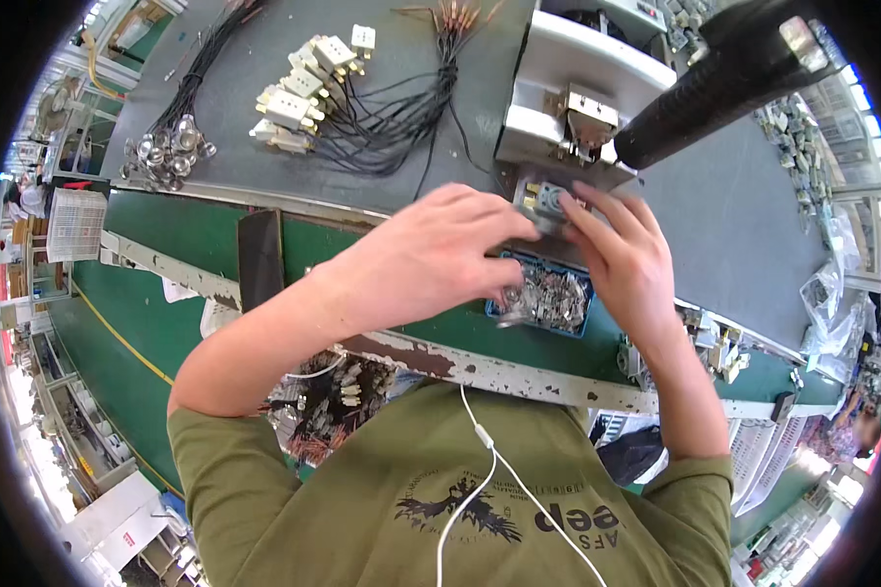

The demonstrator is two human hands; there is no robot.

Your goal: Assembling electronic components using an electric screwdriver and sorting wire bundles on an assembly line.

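Your left hand (pixel 431 256) covers most of the small grey-and-brass switch part (pixel 543 203); only its top edge shows, details blurred. Both hands pinch it: left grip clenched on its left side, right hand (pixel 625 256) fingertips on its right. It sits above the blue tray of metal pieces (pixel 548 298), before the white press fixture (pixel 578 88) on the grey tabletop (pixel 734 225)

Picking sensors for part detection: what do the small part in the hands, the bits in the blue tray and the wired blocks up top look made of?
Small part, pinched between left hand and right hand: probably pale plastic with shiny metal, glints. Blue tray: likely plastic; its small parts: bright bare metal. Cream blocks: matte plastic, black insulated wires.
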